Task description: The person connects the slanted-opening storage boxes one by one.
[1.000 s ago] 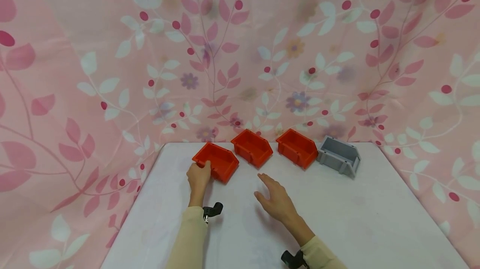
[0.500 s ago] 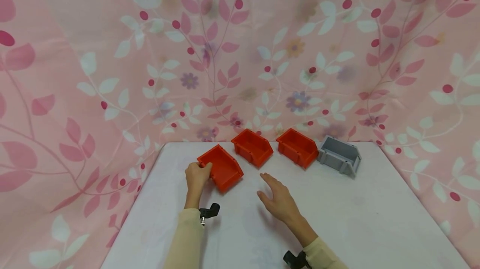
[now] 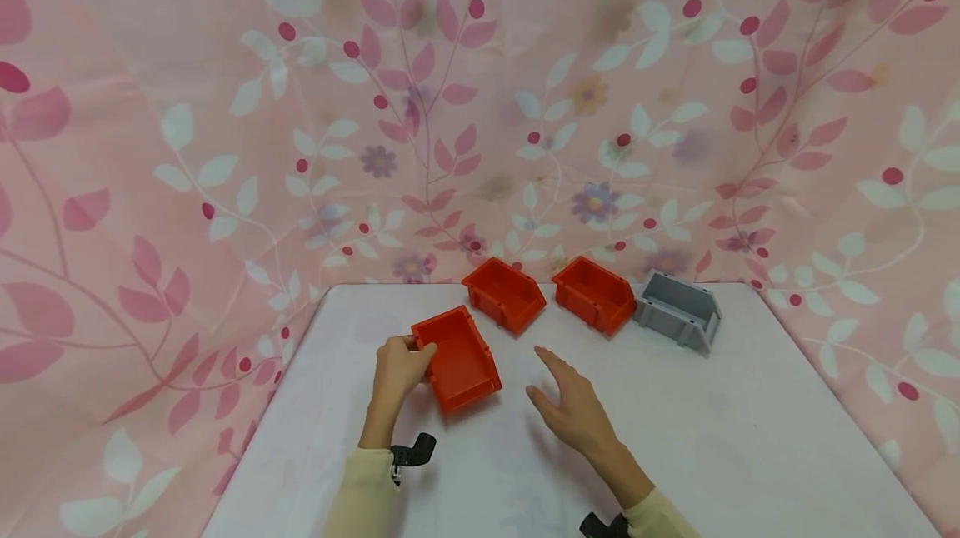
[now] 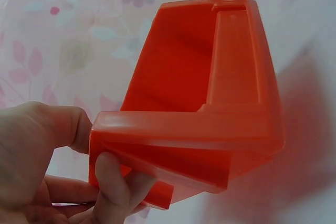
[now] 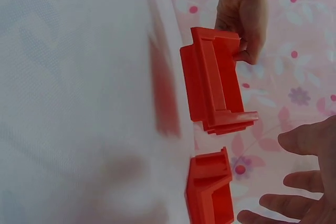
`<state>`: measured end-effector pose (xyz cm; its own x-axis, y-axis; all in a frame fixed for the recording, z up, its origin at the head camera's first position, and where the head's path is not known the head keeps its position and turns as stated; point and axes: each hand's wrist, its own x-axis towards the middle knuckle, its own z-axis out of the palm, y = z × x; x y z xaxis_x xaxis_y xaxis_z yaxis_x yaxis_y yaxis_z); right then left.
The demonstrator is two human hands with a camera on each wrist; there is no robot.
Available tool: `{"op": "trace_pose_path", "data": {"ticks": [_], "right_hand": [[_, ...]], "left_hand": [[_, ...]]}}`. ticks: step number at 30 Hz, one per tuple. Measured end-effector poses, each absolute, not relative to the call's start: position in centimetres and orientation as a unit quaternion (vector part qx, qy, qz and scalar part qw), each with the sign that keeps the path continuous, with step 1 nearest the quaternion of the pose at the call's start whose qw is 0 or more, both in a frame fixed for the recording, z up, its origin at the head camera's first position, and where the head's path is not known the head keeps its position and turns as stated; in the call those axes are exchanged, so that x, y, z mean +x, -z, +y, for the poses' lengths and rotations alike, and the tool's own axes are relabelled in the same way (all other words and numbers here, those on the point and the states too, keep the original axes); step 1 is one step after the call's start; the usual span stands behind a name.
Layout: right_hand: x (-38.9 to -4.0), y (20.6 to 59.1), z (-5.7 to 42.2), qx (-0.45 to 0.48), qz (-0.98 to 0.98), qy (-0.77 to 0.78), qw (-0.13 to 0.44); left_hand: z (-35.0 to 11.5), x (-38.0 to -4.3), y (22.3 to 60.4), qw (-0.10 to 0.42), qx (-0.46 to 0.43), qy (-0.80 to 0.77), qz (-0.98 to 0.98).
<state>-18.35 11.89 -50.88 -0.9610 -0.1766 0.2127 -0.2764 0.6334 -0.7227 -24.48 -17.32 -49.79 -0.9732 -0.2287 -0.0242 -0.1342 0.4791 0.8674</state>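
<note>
An orange-red plastic storage bin is held by its left side in my left hand. The left wrist view shows the thumb at the rim of the bin and the other fingers curled under its edge. It is tilted with its hollow facing me, and in the right wrist view the bin hangs above the table with a shadow beneath. To its right, my right hand hovers over the table, fingers extended and apart, touching nothing.
Two more orange-red bins stand at the back of the white table, the second bin beside a grey bin. Behind the table hangs a pink flowered curtain. Each wrist wears a black camera.
My left hand has lifted the left bin from the back row, drawn it nearer and rightward, and turned and tilted it. My right hand has shifted slightly right and toward me.
</note>
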Motion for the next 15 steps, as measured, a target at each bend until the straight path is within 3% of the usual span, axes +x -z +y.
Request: {"op": "trace_pose_path", "data": {"ticks": [15], "right_hand": [[-16.1,50.2,12.6,0.087,-0.911,-0.4,0.044]], "left_hand": [[-14.7,-20.8,50.7,-0.006,0.043,0.494,-0.868]]}}
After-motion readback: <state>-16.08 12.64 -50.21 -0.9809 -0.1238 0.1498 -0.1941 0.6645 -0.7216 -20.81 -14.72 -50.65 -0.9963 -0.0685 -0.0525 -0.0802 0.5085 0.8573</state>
